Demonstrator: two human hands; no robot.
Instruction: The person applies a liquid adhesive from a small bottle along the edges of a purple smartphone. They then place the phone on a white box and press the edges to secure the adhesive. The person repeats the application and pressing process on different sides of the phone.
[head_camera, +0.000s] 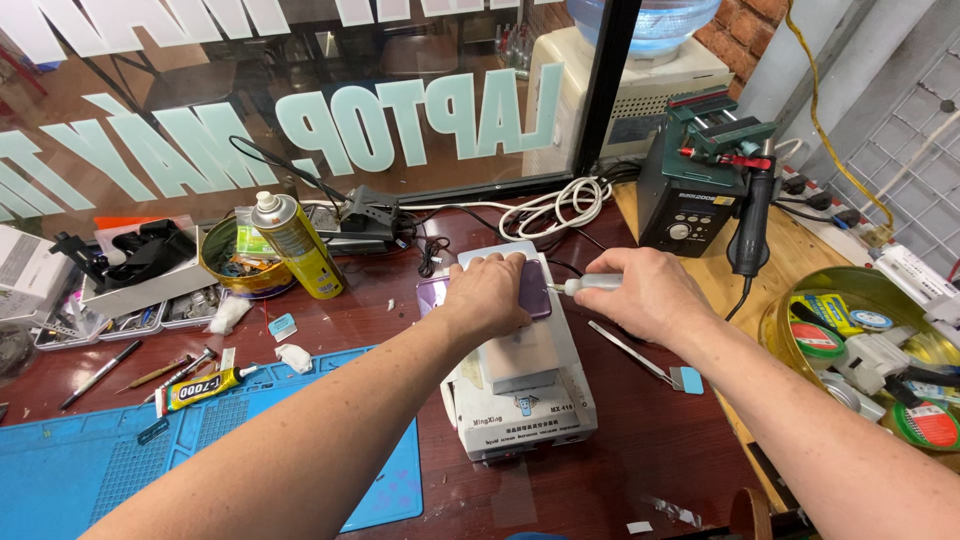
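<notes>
the white heating machine (520, 400) sits in the middle of the dark red counter (640, 440), and everything here is placed from it. just left of its near end lies the blue mat (90, 470), with a yellow glue tube (200, 388) on the mat's far edge. to the machine's right lies a flat metal spatula (640, 358). on the machine's far half rests the purple phone (530, 290), lying flat across the top. the left hand (490, 295) lies spread flat on the phone, pressing it down. the right hand (645, 295), just right of the machine, is closed around a slim white-handled tool (590, 284) whose tip meets the phone's right edge. the phone looks thin, stiff, smooth and breakable, probably warm, so it is best held by its long edges. farther left stands a yellow spray can (295, 245); farther right, a black soldering station (700, 190).
</notes>
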